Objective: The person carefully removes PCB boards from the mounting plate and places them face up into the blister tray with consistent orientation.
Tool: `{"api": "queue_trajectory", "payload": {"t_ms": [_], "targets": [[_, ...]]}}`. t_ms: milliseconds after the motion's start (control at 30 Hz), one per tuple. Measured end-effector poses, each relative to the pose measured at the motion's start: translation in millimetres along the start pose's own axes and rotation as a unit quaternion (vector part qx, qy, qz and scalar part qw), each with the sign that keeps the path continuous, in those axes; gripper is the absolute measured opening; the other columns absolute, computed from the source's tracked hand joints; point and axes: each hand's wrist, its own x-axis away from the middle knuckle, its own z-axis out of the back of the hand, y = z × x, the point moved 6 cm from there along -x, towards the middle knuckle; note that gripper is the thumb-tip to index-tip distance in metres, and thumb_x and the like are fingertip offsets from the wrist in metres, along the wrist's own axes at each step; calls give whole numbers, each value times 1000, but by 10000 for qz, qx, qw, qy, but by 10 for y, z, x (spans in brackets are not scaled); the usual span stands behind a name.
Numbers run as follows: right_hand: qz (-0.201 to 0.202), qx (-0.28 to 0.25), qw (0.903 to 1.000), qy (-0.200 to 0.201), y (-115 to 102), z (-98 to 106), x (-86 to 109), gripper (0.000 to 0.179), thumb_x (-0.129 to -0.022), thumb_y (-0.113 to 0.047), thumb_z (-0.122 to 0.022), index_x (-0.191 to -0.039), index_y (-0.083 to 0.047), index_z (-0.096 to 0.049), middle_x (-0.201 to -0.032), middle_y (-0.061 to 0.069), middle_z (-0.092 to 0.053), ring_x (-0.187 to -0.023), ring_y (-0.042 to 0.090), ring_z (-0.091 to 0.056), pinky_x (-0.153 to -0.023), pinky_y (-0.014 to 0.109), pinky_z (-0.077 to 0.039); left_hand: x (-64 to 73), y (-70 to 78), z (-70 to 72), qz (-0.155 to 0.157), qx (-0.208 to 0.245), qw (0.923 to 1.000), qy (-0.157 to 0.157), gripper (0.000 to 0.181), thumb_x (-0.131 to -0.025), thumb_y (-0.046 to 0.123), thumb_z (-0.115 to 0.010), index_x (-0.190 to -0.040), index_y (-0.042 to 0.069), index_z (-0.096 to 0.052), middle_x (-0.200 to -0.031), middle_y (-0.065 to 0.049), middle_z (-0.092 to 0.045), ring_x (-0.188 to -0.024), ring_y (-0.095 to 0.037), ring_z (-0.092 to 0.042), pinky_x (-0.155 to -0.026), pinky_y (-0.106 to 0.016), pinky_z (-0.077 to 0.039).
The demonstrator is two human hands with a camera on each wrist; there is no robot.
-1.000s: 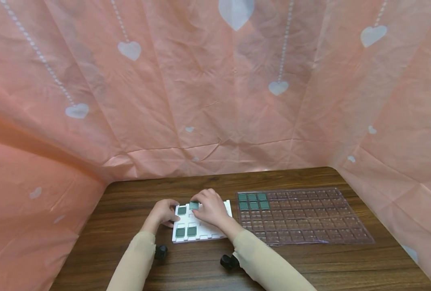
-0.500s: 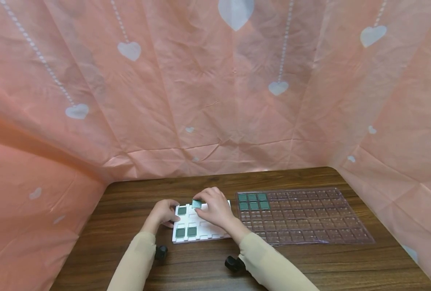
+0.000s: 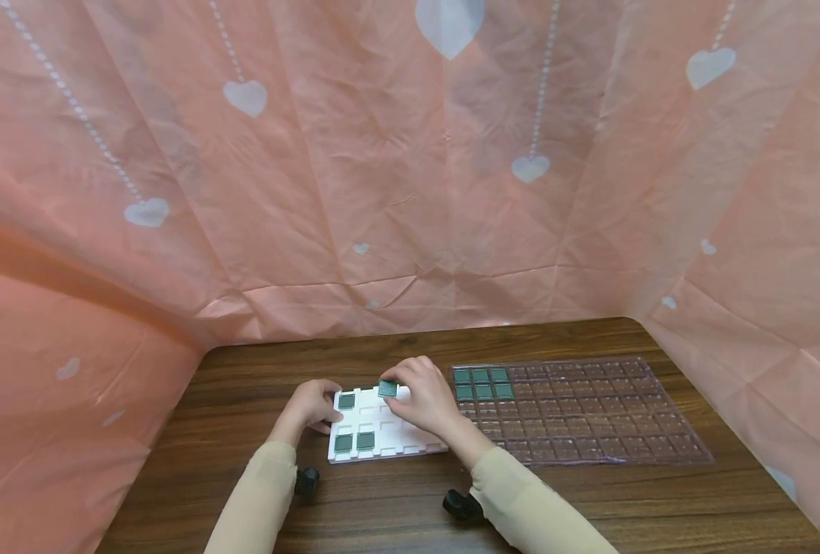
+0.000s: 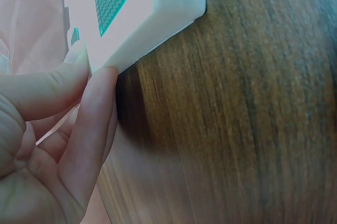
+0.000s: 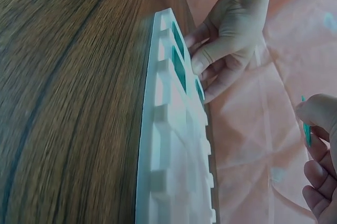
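At the left end of a white tray (image 3: 399,437), my left hand (image 3: 309,405) pinches the tray's edge between thumb and fingers. The left wrist view shows the thumb on top of the tray's side wall (image 4: 139,37) and fingers along it. Over the tray's far side, my right hand (image 3: 427,398) pinches a small square green chip (image 3: 387,388) dotted on its face. The right wrist view shows this chip (image 5: 306,128) edge-on, apart from the tray. Three green chips sit in the tray's pockets, one at the far left (image 3: 346,402) and two along the near side.
To the right lies a clear plastic tray (image 3: 590,408) with many pockets; several green chips (image 3: 482,383) fill its far left corner. Both trays lie on a brown wood-grain table (image 3: 382,508). A pink curtain (image 3: 410,192) with white hearts hangs behind and at both sides.
My right hand has lifted the chip out of the white tray's far row and moved it right, tilting it on the way. The left hand has stayed on the tray's edge.
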Motion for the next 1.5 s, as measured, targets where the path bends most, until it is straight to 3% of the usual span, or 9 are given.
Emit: {"api": "queue_trajectory", "payload": {"t_ms": [800, 1500], "targets": [[70, 224, 9996, 156, 302, 303, 247, 33, -73, -19, -87, -102, -14, -74, -101, 1, -67, -96, 25, -57, -83, 41, -51, 5, -6, -21, -42, -15, 10000, 11, 57, -74, -15, -77, -128, -7, -60, -86, -16, -52, -66, -24, -60, -51, -33, -61], [-414, 174, 9990, -21, 639, 526, 412, 31, -76, -17, -85, -104, -13, -74, -105, 3, -67, -100, 27, -57, -83, 42, -52, -18, -4, -3, 34, -12, 10000, -9, 57, -74, -14, -77, -128, -7, -59, -86, -17, -54, -68, -25, -60, -53, -34, -62]]}}
